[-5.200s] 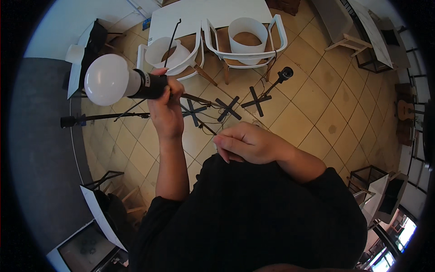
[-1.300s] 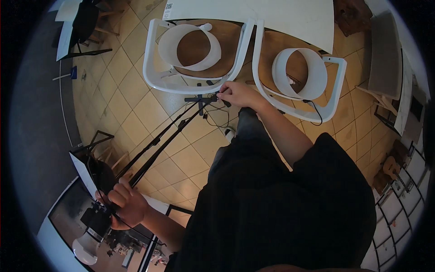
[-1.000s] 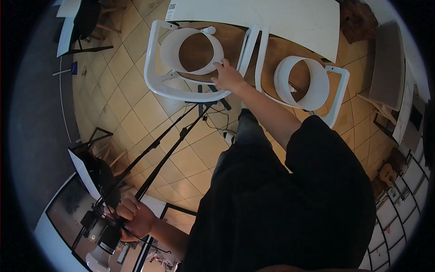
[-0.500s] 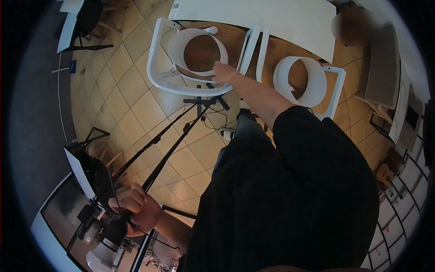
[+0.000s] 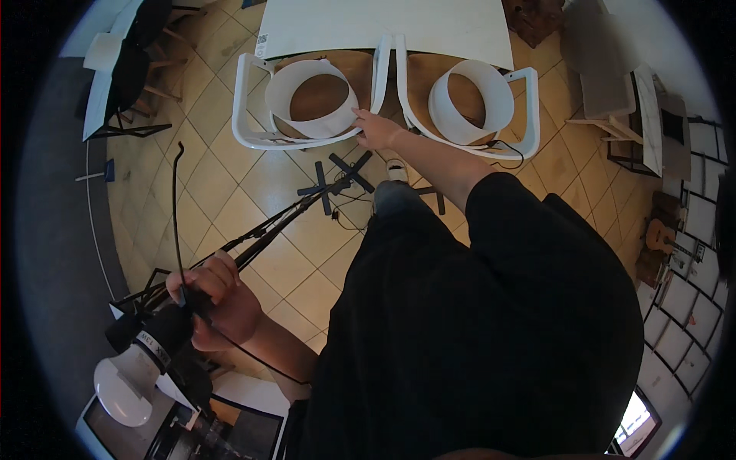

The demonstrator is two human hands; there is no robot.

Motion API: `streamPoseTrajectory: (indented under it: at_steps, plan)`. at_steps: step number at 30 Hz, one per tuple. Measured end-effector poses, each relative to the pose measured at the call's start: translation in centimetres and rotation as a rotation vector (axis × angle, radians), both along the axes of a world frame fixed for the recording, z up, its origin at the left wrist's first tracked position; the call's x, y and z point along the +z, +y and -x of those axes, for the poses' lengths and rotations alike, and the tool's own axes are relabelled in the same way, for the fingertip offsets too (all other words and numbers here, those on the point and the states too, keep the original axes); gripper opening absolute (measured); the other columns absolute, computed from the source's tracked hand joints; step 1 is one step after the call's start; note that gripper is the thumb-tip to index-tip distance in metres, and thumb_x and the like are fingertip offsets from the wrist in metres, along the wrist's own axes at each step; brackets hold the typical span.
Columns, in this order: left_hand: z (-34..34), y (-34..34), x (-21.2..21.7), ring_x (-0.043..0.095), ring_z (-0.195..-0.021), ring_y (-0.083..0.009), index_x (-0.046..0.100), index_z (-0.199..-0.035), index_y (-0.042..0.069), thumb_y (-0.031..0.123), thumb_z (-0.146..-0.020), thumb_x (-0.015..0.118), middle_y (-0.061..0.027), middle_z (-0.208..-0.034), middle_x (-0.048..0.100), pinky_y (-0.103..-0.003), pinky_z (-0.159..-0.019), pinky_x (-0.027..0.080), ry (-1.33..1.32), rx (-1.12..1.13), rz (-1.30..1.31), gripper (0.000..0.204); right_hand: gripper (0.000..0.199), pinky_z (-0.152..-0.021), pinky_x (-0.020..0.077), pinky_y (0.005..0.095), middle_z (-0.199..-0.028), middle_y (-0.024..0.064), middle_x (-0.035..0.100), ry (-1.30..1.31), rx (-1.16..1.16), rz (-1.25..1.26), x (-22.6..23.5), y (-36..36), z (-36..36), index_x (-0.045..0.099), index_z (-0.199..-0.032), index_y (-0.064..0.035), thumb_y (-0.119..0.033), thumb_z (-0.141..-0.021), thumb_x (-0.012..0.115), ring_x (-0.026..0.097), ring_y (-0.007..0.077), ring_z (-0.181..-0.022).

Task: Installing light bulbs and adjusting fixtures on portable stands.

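My left hand (image 5: 222,299) is closed around the top of a black lamp stand (image 5: 257,239), just below its dark socket. A white light bulb (image 5: 126,387) hangs tilted from that socket. A thin bent black wire (image 5: 176,207) sticks up past my left fingers. My right hand (image 5: 376,129) pinches the near right rim of a white drum lampshade (image 5: 280,96), which rests on the brown seat of the left white chair (image 5: 241,115). On the right white chair (image 5: 525,115) sits a second white lampshade (image 5: 502,96), apart from my hand.
A white table (image 5: 383,23) stands behind the chairs. Dark stand legs (image 5: 322,188) and loose cables lie on the tiled floor near my foot. To the far left is another table with dark chairs (image 5: 130,77); to the right, a guitar (image 5: 661,236) leans by a wall.
My left hand has risen with the stand's top, and the bulb now shows more fully. The view has shifted. My right hand remains at the left lampshade's rim.
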State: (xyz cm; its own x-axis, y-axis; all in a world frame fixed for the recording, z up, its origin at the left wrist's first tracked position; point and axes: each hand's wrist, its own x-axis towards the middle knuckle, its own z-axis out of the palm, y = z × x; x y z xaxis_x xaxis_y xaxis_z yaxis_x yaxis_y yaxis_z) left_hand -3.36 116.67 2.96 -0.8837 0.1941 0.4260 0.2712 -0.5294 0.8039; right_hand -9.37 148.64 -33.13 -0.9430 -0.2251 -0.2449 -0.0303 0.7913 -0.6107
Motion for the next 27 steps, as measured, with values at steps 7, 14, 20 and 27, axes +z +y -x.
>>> streamPoseTrajectory:
  at_steps: [7, 14, 20, 27]
  plan:
    - [-0.8, -1.4, -0.5, 0.030, -0.056, -0.0123, 0.046, -0.114, 0.002, 0.039, -0.085, 0.049, 0.0010, -0.062, 0.033, -0.031, -0.059, 0.027, -0.010, 0.032, 0.003, 0.048, 0.051, -0.111, 0.0354, 0.0418, -0.148, 0.0231, 0.034, 0.012, -0.057, 0.081, 2.8, 0.6, -10.3, 0.055, -0.128, -0.0032, -0.017, -0.080, 0.068, 0.038, 0.0383, -0.136]
    - [-0.2, -0.6, 0.1, 0.029, -0.050, -0.0124, 0.046, -0.104, 0.004, 0.044, -0.086, 0.058, 0.0022, -0.056, 0.031, -0.032, -0.057, 0.027, -0.034, 0.111, 0.035, 0.045, 0.038, -0.104, 0.0422, 0.0409, -0.140, 0.0192, 0.043, 0.119, -0.217, 0.224, 4.1, 1.5, -5.6, 0.060, -0.121, -0.0082, -0.013, -0.083, 0.064, 0.049, 0.0370, -0.125]
    - [0.7, 0.8, 1.7, 0.030, -0.046, -0.0124, 0.038, -0.087, 0.011, 0.052, -0.084, 0.062, 0.0015, -0.052, 0.029, -0.032, -0.055, 0.028, -0.168, 0.307, 0.207, 0.047, 0.024, -0.091, 0.0487, 0.0374, -0.119, 0.0120, 0.053, 0.279, -0.373, 0.446, 2.8, 3.4, 6.7, 0.061, -0.110, -0.0049, -0.008, -0.086, 0.060, 0.060, 0.0295, -0.104]
    - [2.1, 0.1, 2.7, 0.035, -0.058, -0.0133, 0.041, -0.079, 0.015, 0.043, -0.083, 0.064, 0.0018, -0.058, 0.038, -0.034, -0.066, 0.025, -0.338, 0.372, 0.253, 0.037, 0.020, -0.082, 0.0530, 0.0346, -0.104, 0.0139, 0.059, 0.198, -0.522, 0.440, -5.0, 5.6, 19.3, 0.066, -0.103, -0.0048, -0.010, -0.084, 0.061, 0.064, 0.0275, -0.092]
